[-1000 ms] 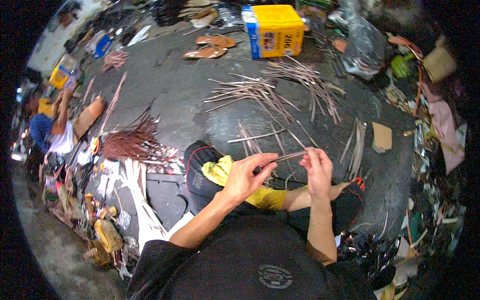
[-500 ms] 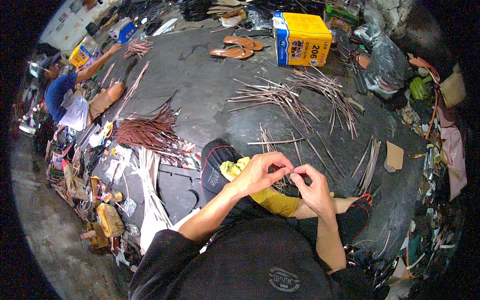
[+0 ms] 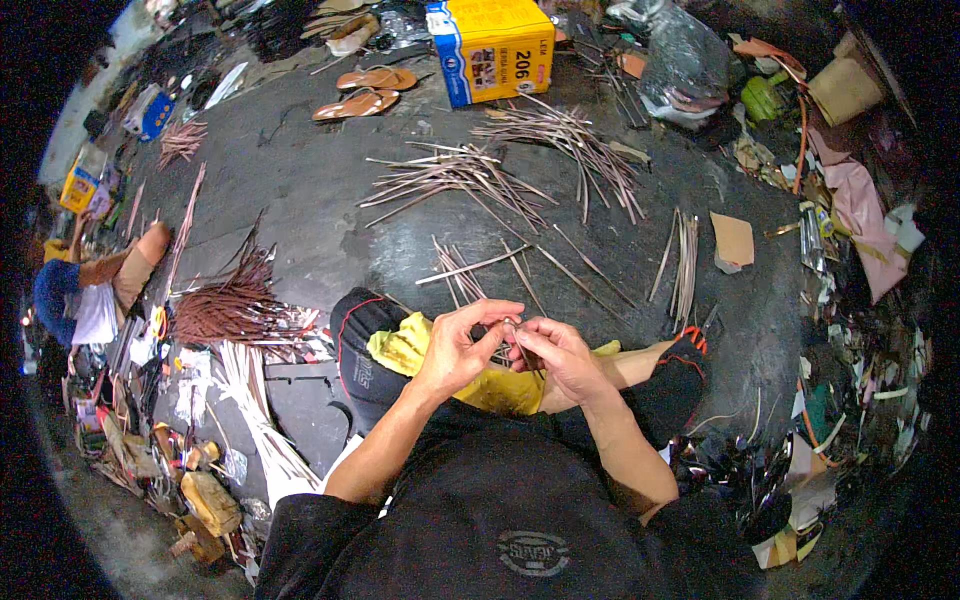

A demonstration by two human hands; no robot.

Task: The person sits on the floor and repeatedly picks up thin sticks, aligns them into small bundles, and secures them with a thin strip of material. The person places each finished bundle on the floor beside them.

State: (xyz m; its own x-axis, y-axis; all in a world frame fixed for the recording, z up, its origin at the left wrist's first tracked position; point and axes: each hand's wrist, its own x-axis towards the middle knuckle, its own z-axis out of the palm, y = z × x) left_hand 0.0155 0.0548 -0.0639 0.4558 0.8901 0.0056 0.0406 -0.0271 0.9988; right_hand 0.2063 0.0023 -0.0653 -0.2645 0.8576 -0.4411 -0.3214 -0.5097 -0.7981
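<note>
My left hand [image 3: 462,350] and my right hand [image 3: 560,358] meet over my lap, fingertips pinching a thin brownish-grey strip [image 3: 510,324] between them. Most of it is hidden by the fingers. Under my hands, a yellow patterned cloth [image 3: 402,345] covers part of my legs. Just past my hands, loose thin strips [image 3: 463,272] lie crossed on the dark floor. Farther off are two spread heaps of similar strips, one nearer [image 3: 455,180] and one beyond it to the right [image 3: 575,140]. A smaller bunch [image 3: 685,262] lies to the right.
At left are a reddish-brown strip bundle [image 3: 225,312], pale strips [image 3: 258,420] and a seated person in blue [image 3: 57,305]. A yellow-blue box [image 3: 500,55] and brown sandals [image 3: 358,104] stand ahead. A cardboard piece [image 3: 733,241] lies right; scraps and a plastic bag [image 3: 688,62] line the edge.
The view has swung right, so the surroundings sit farther left. My hands have drawn closer together around the strip. The other person's outstretched arm has come back from the reddish strips.
</note>
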